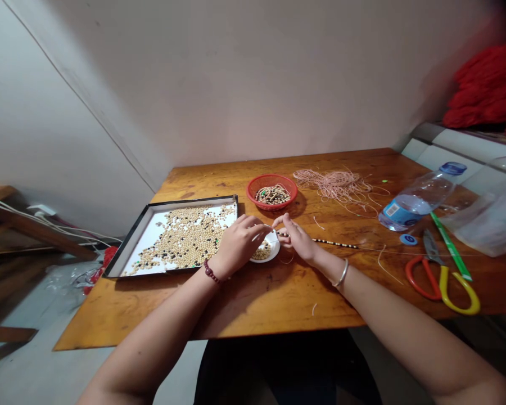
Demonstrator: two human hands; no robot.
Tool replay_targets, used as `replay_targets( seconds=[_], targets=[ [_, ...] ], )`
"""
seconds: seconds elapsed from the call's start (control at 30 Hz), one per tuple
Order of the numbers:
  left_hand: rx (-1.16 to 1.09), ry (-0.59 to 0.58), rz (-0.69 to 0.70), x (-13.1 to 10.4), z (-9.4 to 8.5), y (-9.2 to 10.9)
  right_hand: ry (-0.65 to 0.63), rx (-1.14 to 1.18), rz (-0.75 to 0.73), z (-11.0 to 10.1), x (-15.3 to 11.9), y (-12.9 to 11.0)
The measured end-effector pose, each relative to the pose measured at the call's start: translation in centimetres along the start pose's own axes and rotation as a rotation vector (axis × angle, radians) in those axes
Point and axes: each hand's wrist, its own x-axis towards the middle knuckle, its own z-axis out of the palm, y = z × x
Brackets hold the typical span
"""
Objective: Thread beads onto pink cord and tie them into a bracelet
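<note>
My left hand (241, 241) reaches over a small white dish (274, 256) of beads. Its thumb and fingertips are drawn together close to my right fingertips; what they pinch is too small to make out. My right hand (298, 239) is closed around a string of beads (335, 243), pale with dark ones among them. The strung part trails out to the right across the table, ending in bare thread. Left of the dish lies a shallow black-rimmed tray (145, 236), its white bottom spread with loose pale, dark and a few green beads (194, 239).
Behind my hands stands a red basket (272, 179) holding beaded strings. A tangle of pink thread (337, 183) lies beyond. Toward the right are a tilted water bottle (421, 197), a blue cap (408, 239), scissors (441, 275) and a green stick-like item (451, 247).
</note>
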Motion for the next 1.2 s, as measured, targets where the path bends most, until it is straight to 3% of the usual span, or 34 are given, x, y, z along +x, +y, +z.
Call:
replay_targets(
  seconds=[0.33, 0.53, 0.73, 0.87, 1.0, 1.2],
  targets=[
    [0.143, -0.042, 0.127, -0.2, -0.3, 0.4, -0.034, -0.04, 0.022, 0.2, -0.2, -0.3],
    [0.049, 0.04, -0.025, -0.5, 0.1, 0.3, -0.008, -0.236, -0.114, -0.1, 0.2, -0.1],
    [0.097, 0.031, -0.059, -0.4, -0.1, 0.3, 0.033, -0.14, -0.056, 0.0, 0.3, -0.4],
    [0.175, -0.099, -0.119, -0.2, -0.3, 0.2, 0.078, 0.106, 0.127, -0.5, -0.1, -1.0],
    [0.174, -0.279, -0.047, -0.2, -0.2, -0.1, 0.167, 0.258, 0.2, -1.4, 0.0, -1.5],
    [0.15, -0.34, 0.002, -0.3, 0.0, -0.2, 0.169, 0.318, 0.258, -1.8, 0.2, -1.7]
  ],
)
